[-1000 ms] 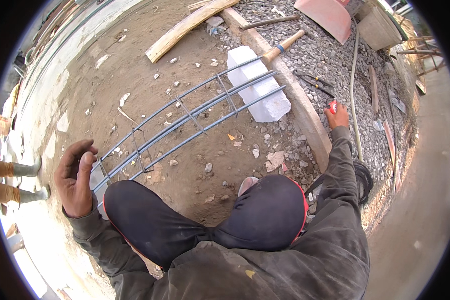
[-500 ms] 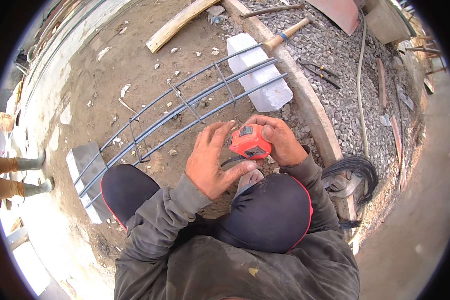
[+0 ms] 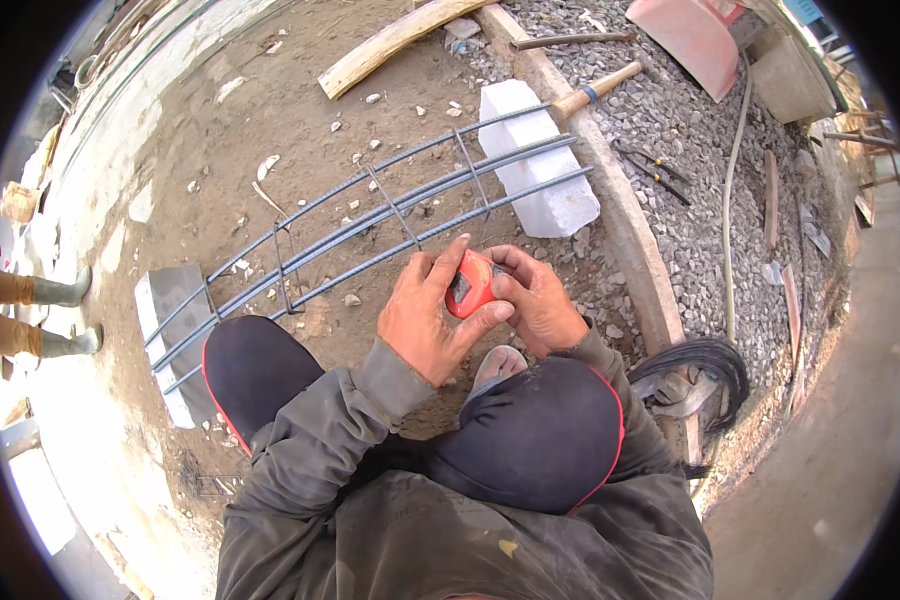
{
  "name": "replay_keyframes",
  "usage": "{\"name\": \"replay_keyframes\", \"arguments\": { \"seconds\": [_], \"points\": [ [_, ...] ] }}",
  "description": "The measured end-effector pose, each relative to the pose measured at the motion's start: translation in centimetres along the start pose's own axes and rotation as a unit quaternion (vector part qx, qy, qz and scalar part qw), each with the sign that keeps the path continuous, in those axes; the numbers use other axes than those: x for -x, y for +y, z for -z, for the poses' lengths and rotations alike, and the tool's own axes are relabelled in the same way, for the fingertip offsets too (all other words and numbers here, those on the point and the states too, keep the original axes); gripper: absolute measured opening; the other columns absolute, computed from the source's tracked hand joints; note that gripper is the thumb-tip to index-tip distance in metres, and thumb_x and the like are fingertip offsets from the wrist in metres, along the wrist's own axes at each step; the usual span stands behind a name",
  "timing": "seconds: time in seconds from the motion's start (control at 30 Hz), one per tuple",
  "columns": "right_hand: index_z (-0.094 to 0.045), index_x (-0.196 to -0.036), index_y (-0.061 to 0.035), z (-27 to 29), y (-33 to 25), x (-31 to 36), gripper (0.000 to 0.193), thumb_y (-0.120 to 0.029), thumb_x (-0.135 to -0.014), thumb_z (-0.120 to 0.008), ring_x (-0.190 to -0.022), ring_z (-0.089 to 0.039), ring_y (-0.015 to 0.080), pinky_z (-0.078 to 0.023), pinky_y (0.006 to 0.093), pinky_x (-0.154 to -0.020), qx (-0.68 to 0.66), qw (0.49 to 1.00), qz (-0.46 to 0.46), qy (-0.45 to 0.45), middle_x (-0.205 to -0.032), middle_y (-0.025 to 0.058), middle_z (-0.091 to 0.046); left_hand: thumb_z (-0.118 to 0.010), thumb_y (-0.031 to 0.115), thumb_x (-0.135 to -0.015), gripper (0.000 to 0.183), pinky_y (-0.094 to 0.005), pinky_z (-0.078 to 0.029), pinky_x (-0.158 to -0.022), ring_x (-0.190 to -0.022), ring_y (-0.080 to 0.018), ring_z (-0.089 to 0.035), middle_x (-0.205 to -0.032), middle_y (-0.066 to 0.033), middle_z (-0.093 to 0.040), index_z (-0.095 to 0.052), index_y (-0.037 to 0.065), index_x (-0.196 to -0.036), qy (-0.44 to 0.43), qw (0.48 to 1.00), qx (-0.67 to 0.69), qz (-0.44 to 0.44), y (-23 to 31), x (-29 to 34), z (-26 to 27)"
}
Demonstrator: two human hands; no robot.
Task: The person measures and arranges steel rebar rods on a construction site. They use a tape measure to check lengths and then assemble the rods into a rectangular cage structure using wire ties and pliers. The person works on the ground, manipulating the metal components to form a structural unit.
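Note:
A red tape measure (image 3: 476, 284) with dark panels sits between my hands, above my bent knees. My right hand (image 3: 542, 306) is closed around its right side, thumb across the case. On the other side, the fingertips and thumb of my left hand (image 3: 425, 318) press against the case. No drawn-out blade shows. Just beyond my hands lies a rebar frame (image 3: 372, 212) of long bluish bars with a few thin square stirrups tied across. Its right end rests on a white block (image 3: 550, 196), its left end on a grey-topped block (image 3: 173, 296).
Right of a concrete curb (image 3: 625, 215) lies gravel with pincers (image 3: 654, 174), a wooden handle (image 3: 598, 92) and a coil of black wire (image 3: 727, 372). A timber piece (image 3: 400, 45) lies at the far side. Another person's boots (image 3: 68, 290) stand at left.
The tape measure has turned and shifted left between my hands. My left hand has closed onto it, and the dark strip beneath it no longer shows. The view has shifted slightly.

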State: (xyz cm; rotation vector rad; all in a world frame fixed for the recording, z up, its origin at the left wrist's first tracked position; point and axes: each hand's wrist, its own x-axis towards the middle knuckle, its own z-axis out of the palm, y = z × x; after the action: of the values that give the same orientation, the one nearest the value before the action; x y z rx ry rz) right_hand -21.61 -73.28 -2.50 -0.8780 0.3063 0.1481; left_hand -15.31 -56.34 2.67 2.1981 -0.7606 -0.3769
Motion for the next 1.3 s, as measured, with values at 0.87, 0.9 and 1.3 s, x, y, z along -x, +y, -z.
{"name": "replay_keyframes", "arguments": {
  "seconds": [0.87, 0.9, 1.3],
  "points": [
    [-0.062, -0.117, -0.0021, 0.1, -4.1, -2.1, 0.026, -0.020, -0.099, -0.062, -0.083, -0.065, 0.0102, -0.053, 0.0234, -0.059, 0.234, 0.969, -0.068, -0.045, -0.097, 0.0076, -0.069, -0.084, 0.023, -0.072, 0.072, -0.0364, -0.054, -0.073, -0.082, -0.0254, -0.067, -0.095, -0.0154, -0.066, -0.043, 0.003, -0.127, -0.024, 0.998, 0.054, -0.015, -4.2, 0.4, 4.1],
    [-0.061, -0.118, -0.0018, -1.0, -3.6, -2.1, 0.027, -0.020, -0.099, -0.062, -0.082, -0.064, 0.0099, -0.053, 0.0232, -0.058, 0.231, 0.965, -0.090, -0.088, -0.096, 0.0072, -0.069, -0.085, 0.022, -0.071, 0.072, -0.0358, -0.054, -0.073, -0.081, -0.0235, -0.066, -0.095, -0.0146, -0.066, -0.043, 0.003, -0.127, -0.034, 0.999, 0.034, -0.025, -4.3, 0.6, 3.8],
    [-0.059, -0.126, 0.0044, 9.2, -5.4, -4.4, 0.044, -0.023, -0.092, -0.069, -0.096, -0.066, 0.0215, -0.053, 0.0336, -0.081, 0.447, 0.760, 0.295, 0.369, -0.107, 0.0138, -0.068, -0.078, 0.037, -0.077, 0.062, -0.0414, -0.051, -0.067, -0.074, -0.0312, -0.063, -0.081, -0.0140, -0.062, -0.051, 0.002, -0.121, -0.064, 0.995, -0.067, 0.021, -4.9, 0.8, 3.5]
  ]
}}
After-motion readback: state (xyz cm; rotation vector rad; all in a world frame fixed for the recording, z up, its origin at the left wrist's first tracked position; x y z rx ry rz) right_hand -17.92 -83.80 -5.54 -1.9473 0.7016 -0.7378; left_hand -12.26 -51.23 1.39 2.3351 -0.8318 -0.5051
